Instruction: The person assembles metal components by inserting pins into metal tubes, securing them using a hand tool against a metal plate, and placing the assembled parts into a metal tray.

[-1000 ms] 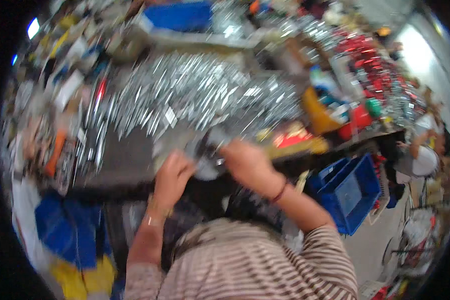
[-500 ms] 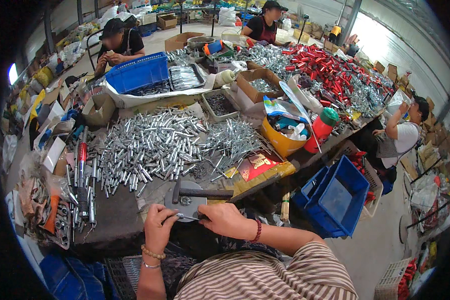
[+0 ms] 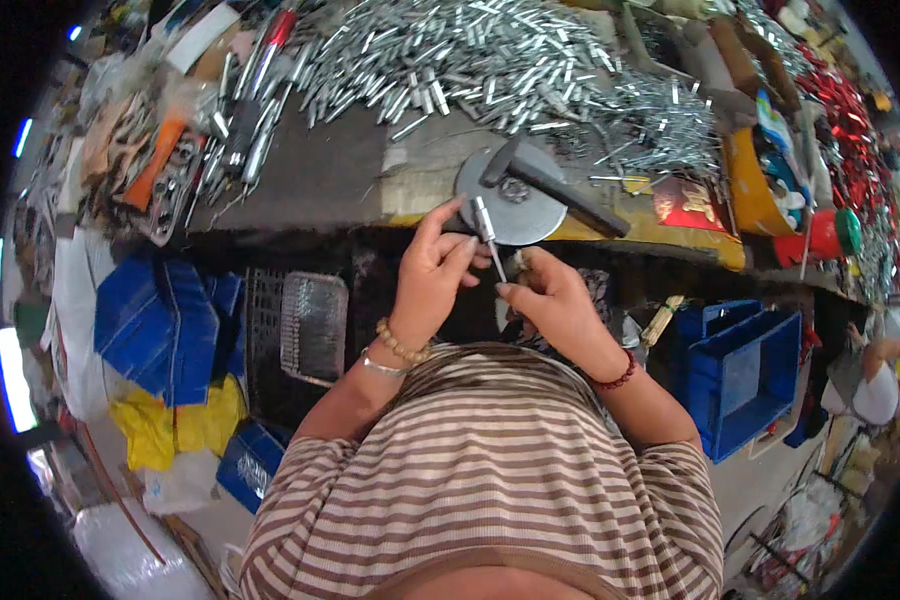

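Between my two hands is a slim metal rod with a shiny cylindrical sleeve (image 3: 483,220) at its far end. My left hand (image 3: 430,270) is closed at the sleeve end, thumb and forefinger beside it. My right hand (image 3: 560,305) pinches the near end of the rod, with something pale, perhaps cloth, partly hidden by its fingers. Just beyond them lies a round grey metal disc (image 3: 525,225) with a small ring-shaped metal part (image 3: 514,190) on it. A hammer (image 3: 580,200) rests across the disc, its handle pointing right.
A heap of shiny metal tubes (image 3: 450,60) covers the far bench, with thin metal pins (image 3: 660,120) to its right. An orange-handled tool (image 3: 158,165) lies left. A yellow container (image 3: 755,185) and red bottle (image 3: 815,240) stand right. Blue crates (image 3: 750,370) sit below the bench edge.
The view has tilted down toward my body. The rod has swung from nearly level to pointing away from me, sleeve end far. My hands have shifted off the disc toward me.
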`<action>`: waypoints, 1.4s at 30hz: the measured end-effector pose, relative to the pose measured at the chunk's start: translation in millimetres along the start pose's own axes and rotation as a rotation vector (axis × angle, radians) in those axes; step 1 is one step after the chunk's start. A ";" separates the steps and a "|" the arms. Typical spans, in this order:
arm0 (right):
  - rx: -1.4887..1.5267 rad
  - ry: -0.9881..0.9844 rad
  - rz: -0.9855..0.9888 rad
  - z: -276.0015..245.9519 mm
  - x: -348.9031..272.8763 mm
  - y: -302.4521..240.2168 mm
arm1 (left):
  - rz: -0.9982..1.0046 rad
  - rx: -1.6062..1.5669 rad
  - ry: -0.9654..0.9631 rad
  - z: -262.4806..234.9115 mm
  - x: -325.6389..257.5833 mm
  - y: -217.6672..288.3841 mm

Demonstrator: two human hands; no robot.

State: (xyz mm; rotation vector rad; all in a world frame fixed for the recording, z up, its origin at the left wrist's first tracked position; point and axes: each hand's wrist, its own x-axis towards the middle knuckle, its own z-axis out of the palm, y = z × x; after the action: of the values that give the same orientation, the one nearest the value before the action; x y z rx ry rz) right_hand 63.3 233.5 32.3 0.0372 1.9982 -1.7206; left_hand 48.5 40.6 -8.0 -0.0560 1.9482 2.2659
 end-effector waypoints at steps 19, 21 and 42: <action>-0.162 0.129 -0.252 41.0 3.8 -1.9 | 0.103 -0.113 0.356 -69.7 -50.2 -15.6; -0.189 0.238 -0.315 24.8 15.4 -4.7 | -0.002 -0.112 0.514 -100.5 -67.1 -24.7; -0.125 0.435 -0.377 7.8 40.1 24.7 | -0.468 0.413 1.224 -334.0 -42.6 -222.7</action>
State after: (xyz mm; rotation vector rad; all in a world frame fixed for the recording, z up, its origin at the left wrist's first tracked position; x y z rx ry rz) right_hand 39.2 219.3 -6.4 -0.0102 2.5612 -1.9380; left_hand 98.1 -260.4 -272.3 -1.9628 2.3720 1.5003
